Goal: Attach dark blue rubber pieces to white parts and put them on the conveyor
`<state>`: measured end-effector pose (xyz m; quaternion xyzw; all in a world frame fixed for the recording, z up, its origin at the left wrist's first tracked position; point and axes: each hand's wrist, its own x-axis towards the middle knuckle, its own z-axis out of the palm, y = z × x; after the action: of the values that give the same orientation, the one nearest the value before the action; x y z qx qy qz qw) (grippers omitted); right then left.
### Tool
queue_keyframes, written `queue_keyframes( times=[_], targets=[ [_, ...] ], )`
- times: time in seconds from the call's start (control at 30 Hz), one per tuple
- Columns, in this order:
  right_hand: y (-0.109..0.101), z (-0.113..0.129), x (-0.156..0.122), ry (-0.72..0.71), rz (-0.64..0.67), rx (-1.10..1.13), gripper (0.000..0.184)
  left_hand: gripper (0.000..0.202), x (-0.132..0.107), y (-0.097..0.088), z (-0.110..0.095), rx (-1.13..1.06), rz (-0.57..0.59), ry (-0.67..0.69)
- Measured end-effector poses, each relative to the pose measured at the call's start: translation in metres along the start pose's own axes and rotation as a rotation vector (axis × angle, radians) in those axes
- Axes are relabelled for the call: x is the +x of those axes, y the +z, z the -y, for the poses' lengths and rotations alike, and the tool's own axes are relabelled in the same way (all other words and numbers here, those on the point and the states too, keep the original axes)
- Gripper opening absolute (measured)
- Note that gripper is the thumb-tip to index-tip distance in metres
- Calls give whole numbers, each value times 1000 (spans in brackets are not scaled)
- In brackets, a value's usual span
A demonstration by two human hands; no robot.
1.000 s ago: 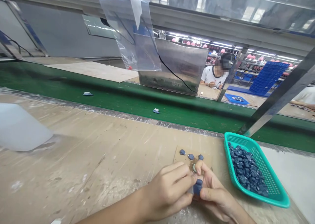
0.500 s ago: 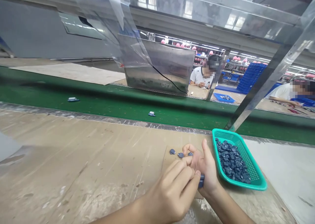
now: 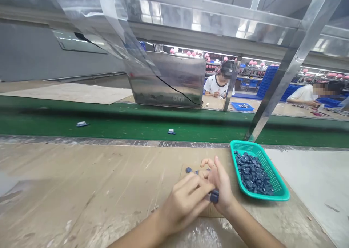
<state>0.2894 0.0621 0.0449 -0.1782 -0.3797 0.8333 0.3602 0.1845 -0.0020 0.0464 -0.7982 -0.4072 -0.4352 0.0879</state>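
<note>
Dark blue ribbed block (image 3: 214, 196), looks light and stiff, and my left fingers (image 3: 195, 190) and right fingers (image 3: 221, 175) grip it by its sides, above the desk (image 3: 81, 182), just left of the teal plastic basket (image 3: 268, 168).

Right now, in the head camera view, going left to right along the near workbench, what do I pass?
Bare left hand → small dark blue piece → bare right hand → teal plastic mesh basket → pale grey sheet
</note>
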Motion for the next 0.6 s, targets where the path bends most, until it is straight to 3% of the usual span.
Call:
queue_keyframes(
  times=[0.1,0.2,0.27,0.33,0.43,0.6],
  targets=[
    [-1,18,-12,22,170,-159,48,24,5,-10,4,-392,-25,-346],
    [-6,39,-22,31,331,-426,44,28,7,-16,7,-1027,-95,-687],
    [-9,47,-26,-54,295,-637,38,36,6,-17,8,-1457,-77,-817],
    [-10,49,-28,-173,206,-828,33,41,4,-16,9,-1712,-6,-874],
    [-8,46,-32,-311,145,-1015,33,43,2,-14,9,-1777,41,-916],
    [-1,48,-36,-311,221,-1071,33,36,5,-17,5,-1497,38,-894]
  ],
)
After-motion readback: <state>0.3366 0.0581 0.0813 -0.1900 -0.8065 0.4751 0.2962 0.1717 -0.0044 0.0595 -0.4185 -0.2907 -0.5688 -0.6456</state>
